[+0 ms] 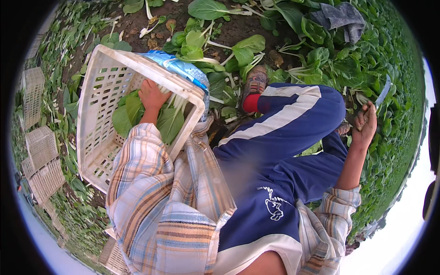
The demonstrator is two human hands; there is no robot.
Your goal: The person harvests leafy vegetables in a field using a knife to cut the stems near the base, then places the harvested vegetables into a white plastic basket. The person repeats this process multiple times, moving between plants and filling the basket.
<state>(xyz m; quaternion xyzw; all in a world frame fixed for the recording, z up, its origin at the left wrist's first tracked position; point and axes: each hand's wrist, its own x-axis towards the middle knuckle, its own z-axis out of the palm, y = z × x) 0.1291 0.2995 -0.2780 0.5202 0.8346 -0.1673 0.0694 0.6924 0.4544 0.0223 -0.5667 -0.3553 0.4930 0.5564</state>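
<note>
My left hand (153, 97) is inside a tilted, off-white plastic crate (197, 99), its fingers curled over a bunch of leafy greens with white stalks (130, 111). The thumb side and fingertips are partly hidden. More leafy greens (170, 124) lie beside my wrist, against the crate wall. Out to the right, my right hand (365, 120) holds a knife by its handle, mostly hidden in the fingers; the knife's blade (383, 91) points up and away. A blue plastic bag (178, 68) is pressed along the crate's outer far side.
Cut greens (244, 51) lie on the brown soil ahead. A grey cloth (340, 20) rests on plants at upper right. Dense leafy rows (388, 147) grow along the right. Several other plastic crates (43, 146) stand at the left. My bent knee (323, 103) is between my hands.
</note>
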